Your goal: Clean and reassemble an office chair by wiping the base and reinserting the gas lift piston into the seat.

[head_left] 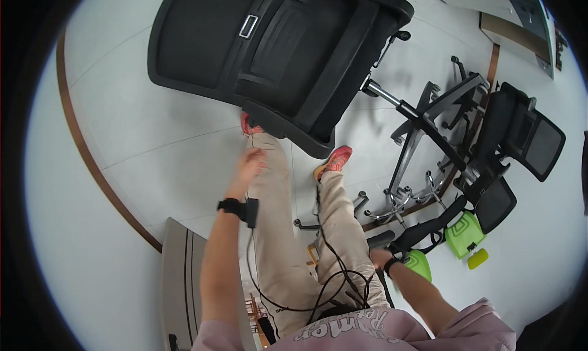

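Observation:
A large black office chair (300,51) fills the far part of the view. It looks tipped over, its backrest to the left and its metal post (386,94) leading right to a star-shaped base (422,121). My left hand (251,164) hangs over my left leg, short of the chair, with its fingers loosely apart and nothing in them. Around that wrist is a black strapped device (239,210) with a cable. Low beside my right thigh is my right hand (381,258), next to a black armrest-like part (383,239); its fingers are hidden.
More black chairs (520,130) stand along the right wall, near bright green seats (462,234). A grey cabinet (184,283) is close on my left. Looped black cables (343,283) hang before my lap. Brown skirting (92,161) edges the tiled floor.

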### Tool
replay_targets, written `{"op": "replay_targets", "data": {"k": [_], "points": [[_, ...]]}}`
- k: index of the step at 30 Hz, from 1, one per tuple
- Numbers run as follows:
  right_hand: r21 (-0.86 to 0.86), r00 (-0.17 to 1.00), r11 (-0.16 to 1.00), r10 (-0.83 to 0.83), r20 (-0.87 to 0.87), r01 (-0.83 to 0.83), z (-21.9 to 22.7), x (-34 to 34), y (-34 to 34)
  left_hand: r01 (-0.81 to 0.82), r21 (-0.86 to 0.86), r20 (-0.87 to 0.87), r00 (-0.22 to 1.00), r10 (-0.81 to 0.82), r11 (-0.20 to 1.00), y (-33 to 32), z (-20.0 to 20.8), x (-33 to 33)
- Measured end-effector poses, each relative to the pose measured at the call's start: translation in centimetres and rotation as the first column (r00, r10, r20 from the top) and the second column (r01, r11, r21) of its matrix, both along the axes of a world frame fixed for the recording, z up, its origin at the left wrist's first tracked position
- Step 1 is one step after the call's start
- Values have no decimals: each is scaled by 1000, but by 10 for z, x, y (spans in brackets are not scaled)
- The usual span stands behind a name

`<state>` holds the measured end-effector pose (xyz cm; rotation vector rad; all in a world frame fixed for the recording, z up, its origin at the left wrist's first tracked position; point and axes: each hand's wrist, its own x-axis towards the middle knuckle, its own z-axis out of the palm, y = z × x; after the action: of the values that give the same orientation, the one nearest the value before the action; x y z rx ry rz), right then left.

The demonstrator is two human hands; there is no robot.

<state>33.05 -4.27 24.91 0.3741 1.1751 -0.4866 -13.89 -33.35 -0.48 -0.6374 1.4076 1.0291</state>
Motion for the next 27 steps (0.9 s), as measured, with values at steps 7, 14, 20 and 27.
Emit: {"op": "replay_targets", "data": {"k": [7,14,20,27], "points": [[150,149,86,-859,-489,985,-125,-255,16,19,-53,-42,999,-21,998,-34,-27,-114],[95,76,26,-816,-573,995,-139,-379,-11,-230,-70,-34,973,228,971,-24,-69,-193],[316,450,490,-180,-875,812,-143,-404,-44,-686,-68,46,723,689,724,-3,-96,-241],[213,260,480,-33,-965,851,-132,-432,-53,-787,155,29,608,793,597,-39,-139,-271]]}}
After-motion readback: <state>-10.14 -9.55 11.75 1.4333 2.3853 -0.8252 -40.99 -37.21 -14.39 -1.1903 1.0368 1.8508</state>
